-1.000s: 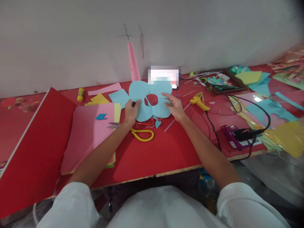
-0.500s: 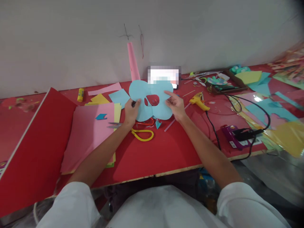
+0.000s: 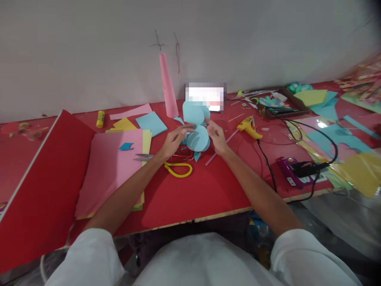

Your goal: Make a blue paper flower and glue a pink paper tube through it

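Both grips, left hand and right hand, pinch the folded light-blue paper flower cutout above the red worktop.

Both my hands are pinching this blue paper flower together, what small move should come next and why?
Probably press the gathered centre tighter. The left hand and right hand pinch the blue paper flower from both sides, and its petals curl up loosely, not yet fixed. The glue gun lies beside the right hand.

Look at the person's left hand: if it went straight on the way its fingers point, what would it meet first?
The left hand points right and away, so it would press further into the folded blue paper it already touches, with the right hand probably just beyond.
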Demonstrator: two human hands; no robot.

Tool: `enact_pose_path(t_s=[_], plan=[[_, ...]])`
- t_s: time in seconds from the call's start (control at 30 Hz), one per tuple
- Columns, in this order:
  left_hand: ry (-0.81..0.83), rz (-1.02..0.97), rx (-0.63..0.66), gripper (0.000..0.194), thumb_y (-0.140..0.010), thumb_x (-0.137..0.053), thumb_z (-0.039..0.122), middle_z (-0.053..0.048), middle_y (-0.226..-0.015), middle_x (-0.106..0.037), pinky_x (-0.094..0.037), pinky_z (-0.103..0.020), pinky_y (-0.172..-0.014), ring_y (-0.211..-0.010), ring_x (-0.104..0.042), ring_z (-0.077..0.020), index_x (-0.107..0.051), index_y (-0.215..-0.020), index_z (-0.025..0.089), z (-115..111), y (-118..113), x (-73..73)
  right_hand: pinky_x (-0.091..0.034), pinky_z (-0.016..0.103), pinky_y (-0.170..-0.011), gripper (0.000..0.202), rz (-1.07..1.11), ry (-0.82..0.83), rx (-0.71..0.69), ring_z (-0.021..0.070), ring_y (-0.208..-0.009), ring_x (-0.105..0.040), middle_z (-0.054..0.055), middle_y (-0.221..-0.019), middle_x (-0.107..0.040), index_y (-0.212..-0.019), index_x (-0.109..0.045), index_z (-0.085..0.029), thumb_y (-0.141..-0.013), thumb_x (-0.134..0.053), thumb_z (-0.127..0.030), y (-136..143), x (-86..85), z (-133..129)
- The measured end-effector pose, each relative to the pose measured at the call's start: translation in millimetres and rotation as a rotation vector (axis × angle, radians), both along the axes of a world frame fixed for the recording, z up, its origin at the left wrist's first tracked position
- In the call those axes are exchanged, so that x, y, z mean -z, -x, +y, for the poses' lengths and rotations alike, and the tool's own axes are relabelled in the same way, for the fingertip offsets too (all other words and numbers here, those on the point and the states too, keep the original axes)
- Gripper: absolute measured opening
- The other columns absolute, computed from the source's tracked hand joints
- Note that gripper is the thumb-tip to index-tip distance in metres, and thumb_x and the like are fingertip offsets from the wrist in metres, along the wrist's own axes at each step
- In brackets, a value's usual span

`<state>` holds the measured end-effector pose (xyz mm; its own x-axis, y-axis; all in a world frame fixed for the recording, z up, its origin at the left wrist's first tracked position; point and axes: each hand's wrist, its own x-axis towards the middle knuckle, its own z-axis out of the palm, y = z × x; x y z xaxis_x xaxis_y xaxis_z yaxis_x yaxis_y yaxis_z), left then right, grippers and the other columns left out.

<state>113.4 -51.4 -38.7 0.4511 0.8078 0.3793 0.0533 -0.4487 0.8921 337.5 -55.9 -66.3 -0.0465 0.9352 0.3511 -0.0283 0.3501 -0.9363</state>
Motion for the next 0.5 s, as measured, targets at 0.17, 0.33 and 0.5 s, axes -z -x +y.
enact_pose_path(t_s=[0.17,0.33,0.5], plan=[[-0.129,0.047,-0.188,0.046,-0.099,-0.068,0.065,-0.015,-0.132,-0.075,-0.055,-0.045,-0.11,-0.126,-0.069,-0.0276,-0.077,-0.112,0.022,4.4,-0.4,6.1,-0.062,0.049,-0.106,0.066,0.018,-0.043,0.026,0.0322,-0.122,-0.074,0.011,-0.132,-0.078,-0.133,-0.069,-0.026,-0.085,-0.082,-0.07,8.8,0.4,-0.7],[0.103,-0.119,-0.308,0.057,-0.09,-0.074,0.073,-0.01,-0.107,-0.073,-0.057,-0.031,-0.076,-0.096,-0.07,-0.0203,-0.063,-0.113,0.021,14.1,-1.7,19.5,-0.067,0.053,-0.097,0.092,0.063,-0.014,0.031,0.0325,-0.113,-0.078,0.012,-0.129,-0.079,-0.161,-0.045,-0.03,-0.087,-0.08,-0.07,13.0,4.0,-1.5],[0.087,-0.089,-0.153,0.058,-0.086,-0.08,0.071,-0.004,-0.088,-0.07,-0.051,-0.029,-0.072,-0.081,-0.065,-0.0167,-0.064,-0.108,0.02,13.5,-2.9,18.7,-0.071,0.052,-0.085,0.107,0.086,0.047,0.013,0.0324,-0.105,-0.08,0.011,-0.127,-0.08,-0.174,-0.023,-0.034,-0.089,-0.081,-0.063,20.7,3.0,-9.1]])
